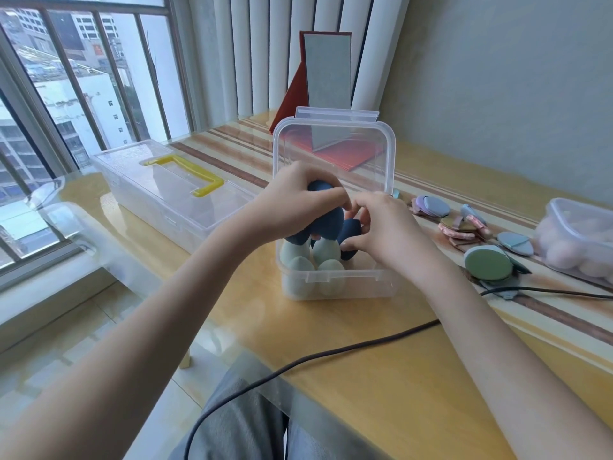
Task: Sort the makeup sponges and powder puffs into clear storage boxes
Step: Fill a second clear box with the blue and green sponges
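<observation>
Dark navy teardrop-shaped makeup sponges are held above a small clear plastic storage box whose hinged lid stands upright behind it. The box sits on a glossy yellow wooden table. The left hand curls its fingers around several navy sponges, gripping them from above. The right hand meets it fingertip to fingertip, its fingers bent around another navy sponge, though how firmly it grips is hard to tell. Pale green egg-shaped sponges already fill the bottom of the box.

To the left lies a long clear lidded box with a yellow handle. To the right, flat round powder puffs in lilac, pink, blue and green are scattered on the table, near a clear tub of pale pink sponges at the frame edge. A dark cable crosses the table. A red-backed standing mirror stands behind the box.
</observation>
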A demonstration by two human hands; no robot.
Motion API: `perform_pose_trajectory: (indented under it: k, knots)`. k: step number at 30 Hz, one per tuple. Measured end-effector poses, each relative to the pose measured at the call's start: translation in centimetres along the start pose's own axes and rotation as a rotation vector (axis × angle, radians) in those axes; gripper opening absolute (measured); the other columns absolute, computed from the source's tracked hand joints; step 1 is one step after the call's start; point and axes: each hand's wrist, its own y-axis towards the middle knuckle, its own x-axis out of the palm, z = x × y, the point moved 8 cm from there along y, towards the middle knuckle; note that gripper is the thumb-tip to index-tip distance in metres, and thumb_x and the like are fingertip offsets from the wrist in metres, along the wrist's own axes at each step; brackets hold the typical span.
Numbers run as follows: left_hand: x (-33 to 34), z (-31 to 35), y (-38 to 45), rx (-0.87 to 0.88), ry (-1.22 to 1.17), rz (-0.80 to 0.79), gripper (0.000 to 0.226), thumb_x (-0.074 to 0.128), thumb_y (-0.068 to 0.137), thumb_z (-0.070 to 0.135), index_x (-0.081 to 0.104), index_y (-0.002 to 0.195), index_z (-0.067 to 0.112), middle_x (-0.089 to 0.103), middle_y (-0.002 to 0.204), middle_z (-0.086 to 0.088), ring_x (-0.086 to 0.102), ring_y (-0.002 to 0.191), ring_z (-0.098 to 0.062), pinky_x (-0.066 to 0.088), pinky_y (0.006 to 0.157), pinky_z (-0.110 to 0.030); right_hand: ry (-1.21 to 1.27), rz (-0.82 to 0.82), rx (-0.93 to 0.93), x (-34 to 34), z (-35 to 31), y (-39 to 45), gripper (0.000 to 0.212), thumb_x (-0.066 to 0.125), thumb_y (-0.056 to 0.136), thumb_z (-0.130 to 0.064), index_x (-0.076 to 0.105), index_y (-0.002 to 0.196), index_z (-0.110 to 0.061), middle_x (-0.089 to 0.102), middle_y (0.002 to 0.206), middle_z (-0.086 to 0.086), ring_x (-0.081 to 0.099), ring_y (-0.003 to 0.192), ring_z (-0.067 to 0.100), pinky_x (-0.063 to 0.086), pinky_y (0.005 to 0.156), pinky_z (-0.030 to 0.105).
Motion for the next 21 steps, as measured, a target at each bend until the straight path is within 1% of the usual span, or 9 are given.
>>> perform_pose_trajectory:
  k: [2, 3, 7, 8, 10, 13, 15, 18, 21]
  knots:
    - [1.4, -0.4, 0.5, -0.056, 0.105, -0.134, 0.021, 0.058, 0.084, 0.026, 0.075, 0.085, 0.014, 0.070, 0.087, -0.005, 0.063, 0.085, -0.021, 0.055, 0.074, -0.037, 0.109, -0.010, 0.023, -0.1, 0.5, 0.2, 0.034, 0.084, 0.070, -0.012, 0.055, 0.083, -0.025, 0.056, 0.082, -0.005, 0.055, 0.070, 0.012, 0.038, 0.057, 0.024]
    - [2.0, -0.6, 0.8, -0.078, 0.149, -0.181, 0.022, 0.057, 0.084, 0.028, 0.075, 0.087, 0.015, 0.070, 0.087, -0.006, 0.063, 0.084, -0.022, 0.055, 0.073, -0.037, 0.160, -0.008, 0.033, -0.3, 0.8, 0.3, 0.034, 0.083, 0.071, -0.010, 0.055, 0.083, -0.025, 0.057, 0.081, -0.005, 0.057, 0.070, 0.012, 0.041, 0.059, 0.025]
    - [2.5, -1.1, 1.4, -0.109, 0.194, -0.204, 0.025, 0.057, 0.084, 0.032, 0.075, 0.084, 0.014, 0.070, 0.077, -0.006, 0.059, 0.057, -0.007, 0.048, 0.050, -0.019, 0.184, -0.021, 0.038, -0.9, 1.2, 0.5, 0.033, 0.079, 0.075, -0.007, 0.055, 0.089, -0.025, 0.061, 0.087, -0.007, 0.065, 0.081, 0.016, 0.050, 0.067, 0.030]
    - [2.5, -1.3, 1.4, -0.119, 0.184, -0.204, 0.025, 0.057, 0.083, 0.032, 0.075, 0.083, 0.015, 0.069, 0.075, -0.004, 0.058, 0.054, -0.008, 0.046, 0.044, -0.015, 0.206, -0.027, 0.036, -1.3, 1.1, 0.5, 0.031, 0.078, 0.077, -0.009, 0.055, 0.090, -0.025, 0.061, 0.089, -0.007, 0.065, 0.083, 0.017, 0.054, 0.071, 0.034]
    - [2.4, -1.6, 1.4, -0.129, 0.181, -0.196, 0.024, 0.057, 0.082, 0.034, 0.076, 0.084, 0.018, 0.068, 0.073, 0.000, 0.060, 0.057, -0.013, 0.043, 0.042, -0.012, 0.285, -0.053, 0.007, -2.3, 0.9, 0.4, 0.032, 0.080, 0.075, -0.020, 0.056, 0.093, -0.028, 0.061, 0.092, -0.007, 0.064, 0.080, 0.014, 0.057, 0.072, 0.039]
    - [2.4, -2.0, 1.4, -0.136, 0.221, -0.198, 0.026, 0.057, 0.083, 0.038, 0.074, 0.082, 0.017, 0.066, 0.067, 0.003, 0.059, 0.055, -0.010, 0.045, 0.045, -0.016, 0.343, -0.159, -0.036, -3.5, 0.0, -0.4, 0.042, 0.083, 0.059, -0.049, 0.052, 0.086, -0.039, 0.063, 0.081, -0.012, 0.060, 0.067, 0.002, 0.049, 0.057, 0.024]
    - [2.7, -2.3, 1.3, -0.155, 0.227, -0.229, 0.027, 0.058, 0.082, 0.038, 0.072, 0.075, 0.016, 0.066, 0.061, 0.001, 0.059, 0.050, -0.013, 0.047, 0.046, -0.022, 0.384, -0.242, -0.036, -2.9, -0.6, -0.8, 0.046, 0.081, 0.052, -0.057, 0.052, 0.083, -0.041, 0.064, 0.079, -0.014, 0.062, 0.063, 0.000, 0.049, 0.052, 0.018]
    - [3.0, -2.2, 1.0, -0.177, 0.215, -0.250, 0.027, 0.057, 0.075, 0.037, 0.063, 0.054, 0.021, 0.062, 0.048, 0.001, 0.056, 0.040, -0.013, 0.040, 0.039, -0.020, 0.391, -0.304, -0.006, -0.5, -1.0, -1.0, 0.055, 0.082, 0.049, -0.054, 0.050, 0.089, -0.032, 0.066, 0.085, -0.006, 0.068, 0.065, 0.004, 0.058, 0.052, 0.028]
    - [2.8, -2.2, 1.2, -0.163, 0.325, -0.227, 0.030, 0.057, 0.076, 0.045, 0.064, 0.058, 0.022, 0.062, 0.050, 0.002, 0.057, 0.042, -0.012, 0.043, 0.043, -0.022, 0.430, -0.303, 0.007, 0.9, -1.0, -0.8, 0.056, 0.081, 0.051, -0.049, 0.045, 0.089, -0.029, 0.072, 0.080, -0.006, 0.071, 0.067, 0.011, 0.061, 0.063, 0.039]
